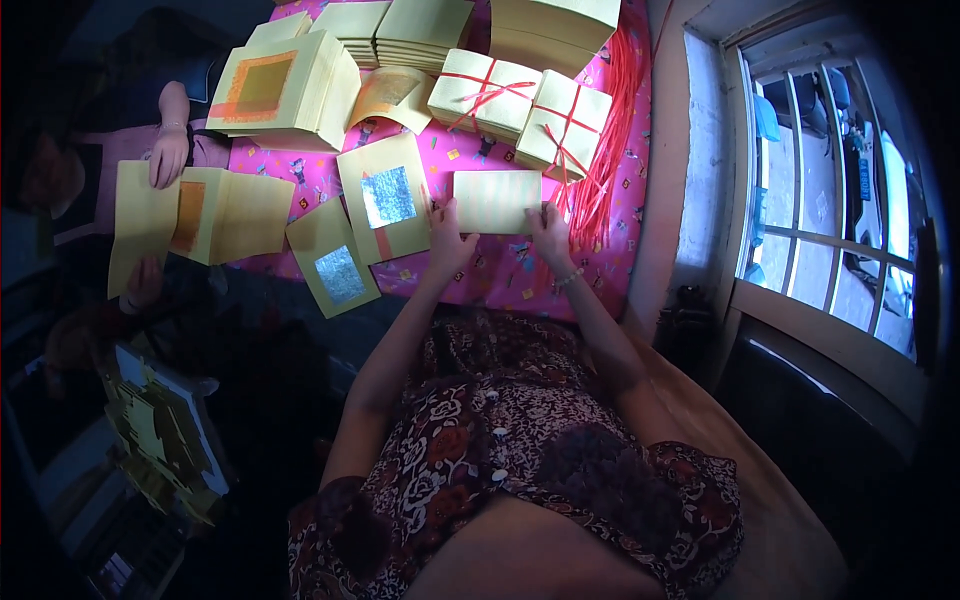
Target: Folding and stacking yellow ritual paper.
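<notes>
Between my two hands is a pale yellow stack of joss paper, its striped sheet edges facing up, on the pink patterned tablecloth. My left hand grips the stack's left end, thumb toward its near edge. The right end is gripped by my right hand, with a beaded bracelet on that wrist. Just left of my left hand lies a yellow sheet with a silver square. A second silver-square sheet lies nearer, at the table's edge.
Beyond my hands lie two paper bundles tied with red string. Loose red strings hang along the right side. Taller paper stacks stand at the back. At left, another person's hand holds yellow sheets. A barred window is at right.
</notes>
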The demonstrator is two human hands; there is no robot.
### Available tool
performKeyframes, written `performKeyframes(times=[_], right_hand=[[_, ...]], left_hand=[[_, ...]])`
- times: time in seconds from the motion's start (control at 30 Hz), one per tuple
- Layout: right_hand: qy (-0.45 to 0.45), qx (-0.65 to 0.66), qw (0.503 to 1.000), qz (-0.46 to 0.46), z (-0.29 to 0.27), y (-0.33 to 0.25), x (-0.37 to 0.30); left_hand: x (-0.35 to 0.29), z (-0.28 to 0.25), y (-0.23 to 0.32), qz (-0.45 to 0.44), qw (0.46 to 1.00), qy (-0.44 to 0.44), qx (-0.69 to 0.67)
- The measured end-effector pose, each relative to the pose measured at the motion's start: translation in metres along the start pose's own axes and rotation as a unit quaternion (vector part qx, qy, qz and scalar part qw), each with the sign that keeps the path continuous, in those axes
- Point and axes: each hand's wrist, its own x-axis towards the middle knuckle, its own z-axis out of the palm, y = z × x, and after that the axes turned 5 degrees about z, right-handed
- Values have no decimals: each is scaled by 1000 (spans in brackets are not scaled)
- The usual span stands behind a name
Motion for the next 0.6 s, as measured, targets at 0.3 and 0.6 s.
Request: performKeyframes(times=[0.3, 0.6], right_hand=[[43, -44, 998, 9, 2, -28, -8], [100, -148, 982, -62, -3, -20, -4]], left_hand=[[8, 9, -6, 11, 995, -14, 98], [8, 3, -1, -1, 992, -55, 110]])
